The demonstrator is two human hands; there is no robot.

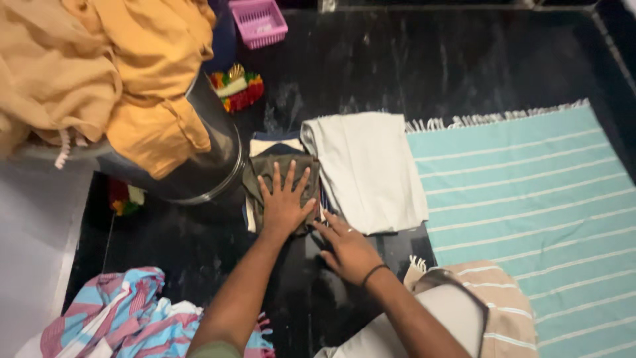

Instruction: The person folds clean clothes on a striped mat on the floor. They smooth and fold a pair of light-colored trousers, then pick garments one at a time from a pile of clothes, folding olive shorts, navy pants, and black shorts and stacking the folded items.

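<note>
Two hands on folded clothes
The left hand (285, 202) lies flat, fingers spread, on the olive cloth (281, 174); the right hand (348, 252), loosely open, touches its near edge.

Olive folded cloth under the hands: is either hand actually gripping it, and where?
No grip: the left hand lies flat on the olive folded cloth; the right hand fingers touch its near edge.

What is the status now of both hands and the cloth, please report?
Left hand flat, fingers spread, pressing the folded olive cloth. Right hand open, fingertips at the cloth's near edge. White folded cloth lies just beside it; metal drum close on the other side.
</note>
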